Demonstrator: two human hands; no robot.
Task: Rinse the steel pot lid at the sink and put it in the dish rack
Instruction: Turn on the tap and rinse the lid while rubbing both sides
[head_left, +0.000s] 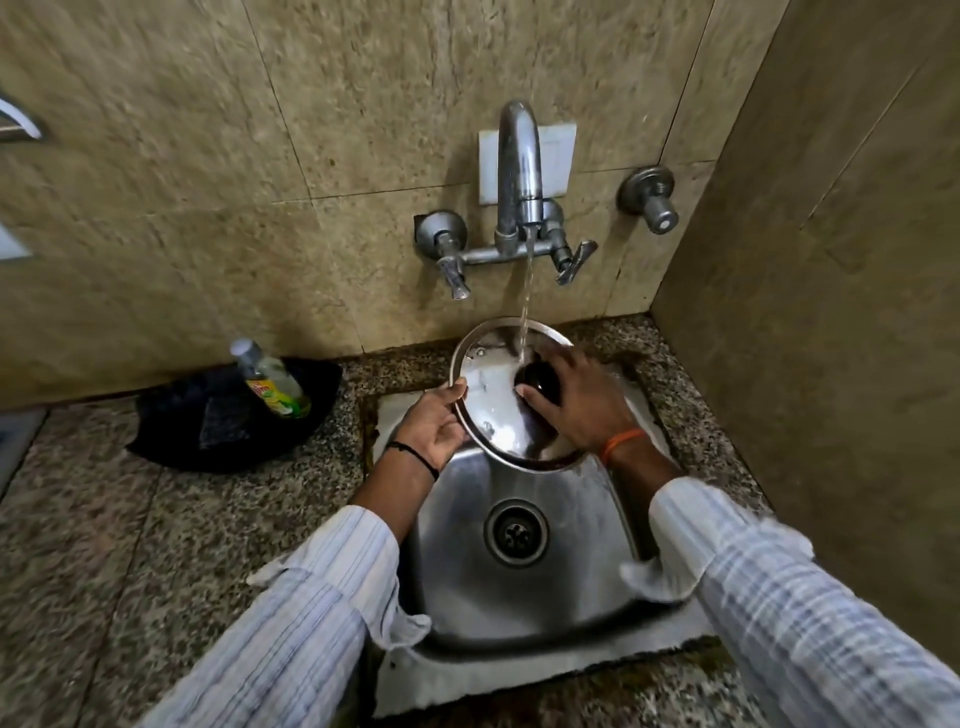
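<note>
Striped sleeves (291, 618) nearest, reaching over speckled stone counter (104, 545). Black cloth (208, 421) with soap bottle (272, 379) at counter's back left, against tiled wall (208, 156). Left hand (434, 428) pinching lid (493, 395) rim. Lid tilted over steel sink (519, 597) at back edge, under running tap (519, 171). Right hand (582, 400), fingers curled about black knob (540, 382).

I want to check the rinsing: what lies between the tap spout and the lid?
In the head view, only a thin stream of water runs from the tap spout down onto the lid, near its black knob.
</note>
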